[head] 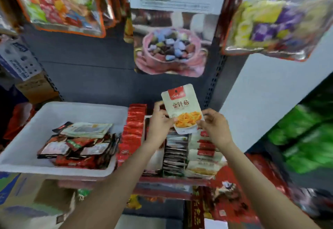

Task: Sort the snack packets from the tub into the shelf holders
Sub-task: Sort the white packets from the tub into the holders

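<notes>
White pkt (183, 109) betw. both hands (187, 126)

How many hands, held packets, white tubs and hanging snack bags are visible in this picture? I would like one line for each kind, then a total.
Hands: 2, left hand and right hand
Held white packet: 1
White tub: 1
Hanging snack bags: 3
Total: 7

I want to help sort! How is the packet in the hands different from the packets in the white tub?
The held packet is pale cream with a red label and yellow food pictured; the tub packets are mostly dark and red. The held packet stands upright, pinched by the left hand and right hand; the tub packets lie flat in a loose pile. Both are small flat snack pouches.
</notes>
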Demonstrator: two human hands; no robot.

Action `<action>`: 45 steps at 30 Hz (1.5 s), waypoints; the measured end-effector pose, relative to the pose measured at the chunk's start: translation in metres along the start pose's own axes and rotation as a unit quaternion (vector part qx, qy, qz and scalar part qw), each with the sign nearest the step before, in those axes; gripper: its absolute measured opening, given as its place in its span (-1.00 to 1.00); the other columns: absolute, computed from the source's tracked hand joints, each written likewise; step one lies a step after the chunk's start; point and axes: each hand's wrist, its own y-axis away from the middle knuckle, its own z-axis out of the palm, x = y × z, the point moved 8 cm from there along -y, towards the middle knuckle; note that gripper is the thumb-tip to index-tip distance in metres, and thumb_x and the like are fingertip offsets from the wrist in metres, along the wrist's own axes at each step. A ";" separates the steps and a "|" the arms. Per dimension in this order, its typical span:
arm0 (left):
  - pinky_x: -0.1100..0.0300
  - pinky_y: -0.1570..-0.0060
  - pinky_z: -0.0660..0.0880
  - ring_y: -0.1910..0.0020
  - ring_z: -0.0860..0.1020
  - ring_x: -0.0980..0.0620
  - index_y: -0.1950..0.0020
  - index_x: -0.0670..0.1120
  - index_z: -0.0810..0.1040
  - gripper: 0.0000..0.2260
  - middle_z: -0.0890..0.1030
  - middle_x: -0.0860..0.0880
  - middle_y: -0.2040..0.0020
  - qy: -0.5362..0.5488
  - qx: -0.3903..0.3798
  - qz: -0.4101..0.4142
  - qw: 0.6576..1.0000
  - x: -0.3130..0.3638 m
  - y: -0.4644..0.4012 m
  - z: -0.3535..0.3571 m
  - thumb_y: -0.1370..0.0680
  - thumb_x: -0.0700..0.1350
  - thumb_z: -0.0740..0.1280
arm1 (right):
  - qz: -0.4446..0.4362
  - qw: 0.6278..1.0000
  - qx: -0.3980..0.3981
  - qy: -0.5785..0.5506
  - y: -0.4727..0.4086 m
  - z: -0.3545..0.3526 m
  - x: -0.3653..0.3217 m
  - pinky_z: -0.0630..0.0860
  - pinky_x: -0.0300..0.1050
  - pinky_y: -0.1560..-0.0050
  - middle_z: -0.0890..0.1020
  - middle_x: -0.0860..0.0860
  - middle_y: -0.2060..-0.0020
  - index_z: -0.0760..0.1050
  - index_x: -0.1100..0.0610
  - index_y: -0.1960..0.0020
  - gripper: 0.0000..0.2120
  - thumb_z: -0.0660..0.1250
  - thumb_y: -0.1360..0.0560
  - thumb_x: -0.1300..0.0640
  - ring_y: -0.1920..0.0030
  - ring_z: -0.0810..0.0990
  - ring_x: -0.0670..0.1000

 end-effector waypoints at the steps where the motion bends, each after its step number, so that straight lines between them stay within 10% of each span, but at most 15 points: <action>1: 0.36 0.27 0.52 0.21 0.60 0.16 -0.35 -0.04 0.24 -0.46 0.59 -0.01 0.09 -0.025 -0.002 0.005 1.000 0.003 0.003 0.013 -0.47 -0.29 0.40 | -0.002 0.999 0.014 0.033 0.001 -0.013 0.007 0.42 -0.40 0.34 0.61 -0.03 0.30 0.50 0.19 0.14 -0.93 0.36 -0.46 0.32 0.34 0.56 -0.16; 11: 0.15 0.02 0.53 0.05 0.56 0.09 -0.16 -0.03 0.43 -0.70 0.58 0.06 0.08 -0.266 -0.067 0.064 0.960 0.004 0.022 0.076 -0.47 -0.15 0.42 | -0.002 0.995 0.038 0.089 0.010 -0.060 0.055 0.50 -0.13 0.05 0.54 -0.01 0.05 0.50 0.13 -0.06 -0.80 0.39 -0.46 0.19 0.08 0.53 -0.02; 17: 0.48 0.18 0.44 0.21 0.53 0.22 -0.27 0.00 0.43 -0.60 0.55 0.09 0.12 -0.197 -0.048 0.091 0.975 0.020 0.022 0.072 -0.47 -0.20 0.42 | -0.037 0.996 0.001 0.077 0.008 -0.056 0.048 0.42 -0.36 0.19 0.60 -0.03 0.12 0.51 0.10 0.04 -0.90 0.32 -0.50 0.27 0.16 0.50 -0.09; 23: 0.11 0.00 0.53 0.08 0.52 0.13 -0.06 -0.01 0.55 -0.85 0.51 0.05 0.05 -0.340 -0.127 0.125 0.924 0.008 0.025 0.085 -0.50 -0.14 0.39 | -0.066 0.978 -0.040 0.192 0.009 -0.040 0.048 0.54 -0.02 0.12 0.60 0.01 0.11 0.47 0.08 0.05 -0.92 0.28 -0.50 0.24 0.13 0.55 0.01; 28: 0.18 -0.12 0.46 -0.10 0.44 0.10 -0.21 0.00 0.50 -0.72 0.43 0.02 -0.12 -0.349 -0.091 0.139 0.922 0.005 0.024 0.076 -0.51 -0.15 0.37 | -0.056 0.965 -0.079 0.246 0.008 -0.036 0.051 0.46 -0.11 0.19 0.61 0.03 0.07 0.46 0.09 0.05 -0.93 0.27 -0.51 0.23 0.10 0.54 0.04; 33: 0.13 0.00 0.55 0.13 0.53 0.13 -0.13 -0.03 0.53 -0.78 0.48 0.03 0.00 -0.292 -0.117 0.120 0.942 0.005 0.017 0.072 -0.51 -0.20 0.38 | -0.086 0.966 -0.041 0.241 0.008 -0.031 0.030 0.38 -0.21 -0.03 0.52 0.00 -0.06 0.56 0.09 -0.13 -0.79 0.31 -0.51 0.19 -0.13 0.44 -0.02; 45: 0.19 0.08 0.51 0.14 0.58 0.05 -0.04 -0.07 0.56 -0.86 0.63 -0.03 0.13 -0.232 0.059 0.042 0.970 -0.030 0.015 -0.122 -0.51 -0.22 0.31 | -0.140 0.958 -0.164 0.189 0.007 0.148 -0.068 0.44 -0.05 -0.15 0.53 0.06 -0.11 0.54 0.10 -0.19 -0.76 0.28 -0.53 0.14 -0.15 0.47 0.05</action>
